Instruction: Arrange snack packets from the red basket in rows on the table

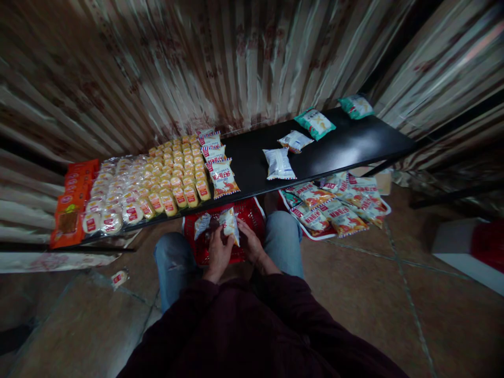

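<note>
Between my knees, my left hand (220,249) and my right hand (251,242) grip a small white snack bag (230,222) from its two sides. It hangs over a red plastic basket (256,214) under the shelf's front edge. Inside the basket lies another pale packet (202,226), partly hidden by my left hand. On the black shelf (248,176) just above, a column of white-and-red snack bags (223,178) stands beside rows of yellow-wrapped cakes (173,173). Two white bags lie loose farther right, the nearer bag (279,164) with its plain side up.
A second basket (323,237), heaped with snack bags (342,216), sits on the floor right of my knee. Green bags (315,124) lie at the shelf's right end, orange packs (74,197) at its left. One wrapped cake (119,278) is on the floor. A curtain (252,68) hangs behind.
</note>
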`<control>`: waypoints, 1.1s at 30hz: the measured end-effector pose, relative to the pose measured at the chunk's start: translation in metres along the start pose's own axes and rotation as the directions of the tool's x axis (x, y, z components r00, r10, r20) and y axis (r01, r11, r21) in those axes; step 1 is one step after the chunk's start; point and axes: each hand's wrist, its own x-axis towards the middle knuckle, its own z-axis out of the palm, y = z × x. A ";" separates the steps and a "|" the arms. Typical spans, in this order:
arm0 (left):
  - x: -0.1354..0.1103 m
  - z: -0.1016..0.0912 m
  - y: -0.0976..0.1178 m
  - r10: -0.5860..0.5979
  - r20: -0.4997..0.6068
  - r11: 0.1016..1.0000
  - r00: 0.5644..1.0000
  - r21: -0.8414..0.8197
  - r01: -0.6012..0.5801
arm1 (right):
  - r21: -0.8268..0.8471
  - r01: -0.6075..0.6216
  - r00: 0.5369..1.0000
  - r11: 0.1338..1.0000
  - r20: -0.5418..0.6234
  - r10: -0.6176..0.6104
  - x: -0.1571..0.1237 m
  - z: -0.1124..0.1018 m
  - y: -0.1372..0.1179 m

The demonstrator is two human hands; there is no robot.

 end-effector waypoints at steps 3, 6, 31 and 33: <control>0.001 -0.001 0.000 -0.083 0.038 0.995 0.996 -0.049 0.085 | -0.041 0.003 1.000 0.999 -0.019 -0.004 0.002 -0.003 0.001; 0.002 -0.002 -0.002 -0.149 0.075 0.983 0.986 -0.092 0.156 | -0.057 0.024 0.999 0.998 -0.021 -0.025 0.004 -0.006 0.003; 0.005 0.002 -0.027 -0.423 0.292 0.479 0.858 -0.732 0.485 | -0.119 0.021 0.988 0.993 -0.148 -0.039 0.005 -0.004 0.010; 0.005 0.002 -0.028 -0.416 0.299 0.461 0.859 -0.745 0.482 | -0.119 0.014 0.988 0.993 -0.152 -0.032 0.005 -0.005 0.011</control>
